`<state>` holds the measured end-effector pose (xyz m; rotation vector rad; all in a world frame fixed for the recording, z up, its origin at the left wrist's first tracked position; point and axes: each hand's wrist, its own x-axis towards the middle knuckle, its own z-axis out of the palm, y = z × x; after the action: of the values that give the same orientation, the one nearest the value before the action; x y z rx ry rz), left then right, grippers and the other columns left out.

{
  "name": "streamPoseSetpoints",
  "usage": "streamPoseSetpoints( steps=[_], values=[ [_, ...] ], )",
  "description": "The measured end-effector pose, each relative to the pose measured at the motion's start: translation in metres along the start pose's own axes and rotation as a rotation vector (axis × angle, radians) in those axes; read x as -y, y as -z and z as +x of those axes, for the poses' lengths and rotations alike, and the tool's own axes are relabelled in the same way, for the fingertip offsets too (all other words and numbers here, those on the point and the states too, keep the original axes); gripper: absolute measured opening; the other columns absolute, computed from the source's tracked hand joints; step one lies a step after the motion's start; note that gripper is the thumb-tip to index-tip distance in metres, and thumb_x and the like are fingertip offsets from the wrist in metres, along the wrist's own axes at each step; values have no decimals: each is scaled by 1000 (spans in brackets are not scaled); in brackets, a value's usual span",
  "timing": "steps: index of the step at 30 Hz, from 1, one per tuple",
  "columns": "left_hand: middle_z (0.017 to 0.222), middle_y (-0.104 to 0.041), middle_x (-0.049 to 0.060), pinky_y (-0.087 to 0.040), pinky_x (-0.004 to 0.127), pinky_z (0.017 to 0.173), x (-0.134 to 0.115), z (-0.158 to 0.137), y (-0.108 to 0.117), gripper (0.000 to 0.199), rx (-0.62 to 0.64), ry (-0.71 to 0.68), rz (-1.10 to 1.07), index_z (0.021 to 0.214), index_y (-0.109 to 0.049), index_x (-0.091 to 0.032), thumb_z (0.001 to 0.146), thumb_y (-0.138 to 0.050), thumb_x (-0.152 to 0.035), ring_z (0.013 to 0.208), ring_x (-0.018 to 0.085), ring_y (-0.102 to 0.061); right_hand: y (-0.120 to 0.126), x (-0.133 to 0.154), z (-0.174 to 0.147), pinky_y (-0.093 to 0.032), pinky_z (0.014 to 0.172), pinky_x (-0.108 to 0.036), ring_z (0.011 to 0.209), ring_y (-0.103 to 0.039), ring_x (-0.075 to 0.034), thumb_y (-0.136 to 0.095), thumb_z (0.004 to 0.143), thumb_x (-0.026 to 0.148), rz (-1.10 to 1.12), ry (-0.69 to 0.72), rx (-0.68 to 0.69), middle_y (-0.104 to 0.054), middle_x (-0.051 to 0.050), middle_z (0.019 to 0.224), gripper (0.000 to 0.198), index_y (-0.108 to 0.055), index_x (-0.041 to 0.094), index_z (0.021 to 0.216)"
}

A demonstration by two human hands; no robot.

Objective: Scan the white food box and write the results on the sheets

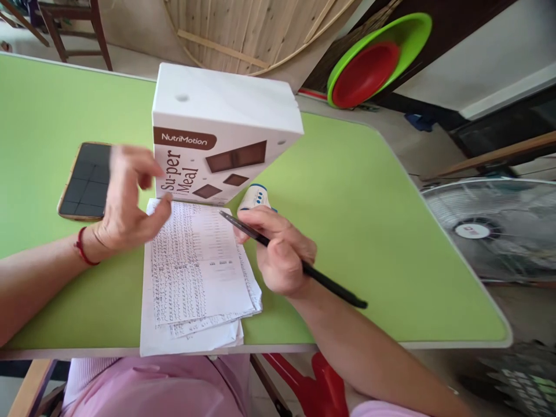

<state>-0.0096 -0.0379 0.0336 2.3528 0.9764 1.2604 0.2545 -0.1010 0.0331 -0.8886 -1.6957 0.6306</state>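
A white cardboard box [243, 127], contents hidden, stands behind marked white paper sheets [219, 289] at the green table's [382, 260] near edge. Right hand [284, 258] grips slim black pen [330, 282] above them; left hand [125, 202] hovers, fingers parted.

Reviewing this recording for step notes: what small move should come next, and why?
Perhaps the left hand should steady the written sheets: it holds nothing visible, they lie unevenly stacked, and the right hand holds a pen over them.

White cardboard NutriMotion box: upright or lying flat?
Upright: the white rectangular cardboard box stands on the light-green table, its brown NutriMotion label reading right way up.
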Motion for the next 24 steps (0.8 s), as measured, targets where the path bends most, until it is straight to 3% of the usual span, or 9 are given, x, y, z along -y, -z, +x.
streamPoseSetpoints(
  steps=[2,4,5,6,8,9,11,18,24],
  values=[
    [117,-70,11,-60,41,67,-23,-4,-5,17,188,-187,94,121,-56,-23,111,-52,-36,94,27,-73,-4,0,1,-58,70,-44,70,-64,-22,-48,101,54,16,-162,-47,-64,-4,74,40,-76,25,100],
    [114,-75,15,-57,42,59,-43,-11,-12,35,390,-228,229,123,-62,-16,112,-54,-48,83,30,-74,-8,2,3,-59,72,-41,70,-64,-20,-55,96,43,27,-281,-55,-67,-2,76,29,-77,25,98],
    [117,-75,19,-62,50,72,-50,-14,-16,53,465,-253,260,130,-63,-11,108,-60,-59,95,37,-74,-10,2,5,-59,73,-39,70,-65,-19,-59,93,39,25,-319,-49,-69,-2,76,24,-77,25,97],
    [134,-70,25,-61,60,90,-56,-17,-19,74,534,-260,279,141,-61,-9,100,-67,-70,115,45,-70,-11,2,7,-60,74,-38,70,-65,-18,-61,90,35,19,-339,-43,-70,-1,77,20,-77,25,96],
    [161,-48,29,-39,81,114,-62,-23,-23,102,665,-237,296,156,-54,-12,85,-77,-81,147,57,-46,-12,2,9,-61,77,-37,71,-66,-18,-64,86,32,1,-354,-44,-72,0,77,18,-78,24,95],
    [170,-36,28,-29,85,118,-63,-24,-24,107,735,-214,295,161,-50,-17,81,-80,-82,155,59,-34,-12,1,10,-61,77,-37,70,-66,-18,-64,85,32,-9,-358,-56,-72,0,77,18,-78,24,95],
    [176,-24,23,-20,87,121,-63,-26,-23,106,857,-173,282,165,-47,-24,81,-82,-79,161,57,-20,-11,-2,10,-61,75,-37,68,-66,-18,-63,85,32,-21,-373,-86,-70,0,73,18,-77,23,93],
    [178,-14,23,-19,76,130,-62,-25,-21,103,945,-150,240,168,-43,-22,86,-82,-72,164,51,-9,-18,-5,8,-53,59,-28,60,-60,-13,-66,81,27,26,-375,-87,-67,3,69,8,-69,22,86],
    [177,-15,25,-19,75,130,-65,-25,-23,102,989,-159,268,168,-42,-19,90,-78,-74,164,52,-8,-28,-15,9,-47,51,-25,53,-56,-12,-67,81,28,-58,-304,-75,-66,4,64,5,-65,23,81]
  ],
)
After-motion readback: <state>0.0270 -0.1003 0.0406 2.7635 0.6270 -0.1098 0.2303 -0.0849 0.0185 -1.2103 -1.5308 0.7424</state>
